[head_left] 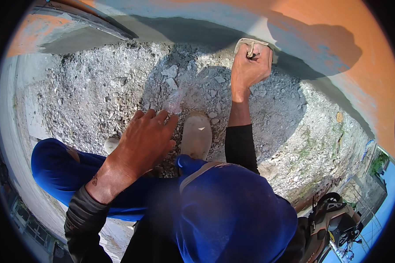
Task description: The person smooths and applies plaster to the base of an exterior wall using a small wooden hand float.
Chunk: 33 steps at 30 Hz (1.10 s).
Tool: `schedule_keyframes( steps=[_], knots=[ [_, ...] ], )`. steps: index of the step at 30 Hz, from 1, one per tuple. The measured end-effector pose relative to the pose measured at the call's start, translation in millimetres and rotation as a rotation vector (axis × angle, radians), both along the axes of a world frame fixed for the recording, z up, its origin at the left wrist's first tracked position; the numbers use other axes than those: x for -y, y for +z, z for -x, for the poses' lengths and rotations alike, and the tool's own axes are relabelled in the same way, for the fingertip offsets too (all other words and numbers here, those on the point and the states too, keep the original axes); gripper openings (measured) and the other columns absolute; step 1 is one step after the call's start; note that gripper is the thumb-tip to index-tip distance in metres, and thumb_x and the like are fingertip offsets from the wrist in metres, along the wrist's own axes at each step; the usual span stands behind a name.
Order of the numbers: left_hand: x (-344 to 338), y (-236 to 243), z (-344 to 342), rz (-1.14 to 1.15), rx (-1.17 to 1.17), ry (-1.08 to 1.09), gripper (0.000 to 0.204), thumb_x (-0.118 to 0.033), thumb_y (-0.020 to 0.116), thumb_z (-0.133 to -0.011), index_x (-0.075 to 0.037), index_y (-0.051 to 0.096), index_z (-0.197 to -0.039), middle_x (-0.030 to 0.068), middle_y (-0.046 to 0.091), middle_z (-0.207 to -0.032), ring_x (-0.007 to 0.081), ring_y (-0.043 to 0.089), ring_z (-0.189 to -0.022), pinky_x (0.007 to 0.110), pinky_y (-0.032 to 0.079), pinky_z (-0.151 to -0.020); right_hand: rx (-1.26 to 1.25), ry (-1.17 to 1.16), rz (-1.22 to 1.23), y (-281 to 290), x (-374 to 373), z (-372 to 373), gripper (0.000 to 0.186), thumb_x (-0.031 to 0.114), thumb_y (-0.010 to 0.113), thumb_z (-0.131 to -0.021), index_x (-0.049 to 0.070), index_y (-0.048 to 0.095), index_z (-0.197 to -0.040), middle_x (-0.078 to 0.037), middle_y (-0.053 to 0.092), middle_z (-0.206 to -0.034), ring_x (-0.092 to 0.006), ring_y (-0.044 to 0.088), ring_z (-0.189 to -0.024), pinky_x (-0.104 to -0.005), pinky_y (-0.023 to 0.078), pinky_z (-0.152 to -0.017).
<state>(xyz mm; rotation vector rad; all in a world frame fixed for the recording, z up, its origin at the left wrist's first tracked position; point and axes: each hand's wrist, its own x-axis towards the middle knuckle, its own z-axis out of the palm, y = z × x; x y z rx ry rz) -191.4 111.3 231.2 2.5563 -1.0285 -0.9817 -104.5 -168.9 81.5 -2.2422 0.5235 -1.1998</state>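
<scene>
My right hand (252, 68) is closed round the handle of a plastering float (249, 41), its pale flat plate against the foot of the wall. Damp grey mortar (184, 31) runs in a band along the wall's base, on both sides of the tool. My left hand (140, 140) hangs over the rubble in front of me, back upward and fingers loosely bent and apart. Nothing shows in it, though its palm is hidden. Just beyond its fingertips lies a crumpled piece of clear plastic (174, 101).
Orange paint covers the upper wall (377, 74). Loose gravel and rubble (105, 83) spread below it, under my dusty boot (196, 136). A long board or pole (92, 21) leans at the far left. A motorcycle (333, 223) stands at the lower right.
</scene>
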Motion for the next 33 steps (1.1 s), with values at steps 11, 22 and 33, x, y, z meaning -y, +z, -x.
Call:
schedule_keyframes(
  steps=[11, 22, 33],
  knots=[
    [-3, -1, 1, -0.006, -0.044, 0.015, 0.057, -0.025, 0.081, -0.095, -0.004, 0.059, -0.143, 0.0196, 0.069, -0.131, 0.0383, 0.065, -0.129, 0.052, 0.048, -0.113, -0.052, 0.050, 0.126, -3, -5, 3, 0.018, 0.000, 0.075, -0.077, 0.005, 0.057, -0.080, -0.008, 0.060, -0.078, -0.0272, 0.056, -0.065, -0.0429, 0.046, -0.063],
    [5, 1, -5, -0.021, -0.040, -0.014, 0.057, -0.022, 0.082, -0.094, -0.004, 0.060, -0.143, 0.0194, 0.069, -0.132, 0.0391, 0.065, -0.126, 0.051, 0.049, -0.110, -0.042, 0.026, 0.018, -1, 10, 6, 0.020, 0.005, 0.077, -0.078, 0.004, 0.058, -0.085, -0.011, 0.062, -0.083, -0.0320, 0.060, -0.069, -0.0444, 0.049, -0.064],
    [2, 0, -4, 0.017, -0.009, -0.002, 0.057, -0.021, 0.080, -0.095, -0.005, 0.059, -0.145, 0.0185, 0.069, -0.130, 0.0383, 0.066, -0.121, 0.051, 0.050, -0.107, 0.033, -0.069, -0.067, 0, 27, 7, 0.019, 0.006, 0.076, -0.079, 0.003, 0.058, -0.085, -0.012, 0.059, -0.082, -0.0330, 0.056, -0.066, -0.0422, 0.048, -0.063]
  ],
)
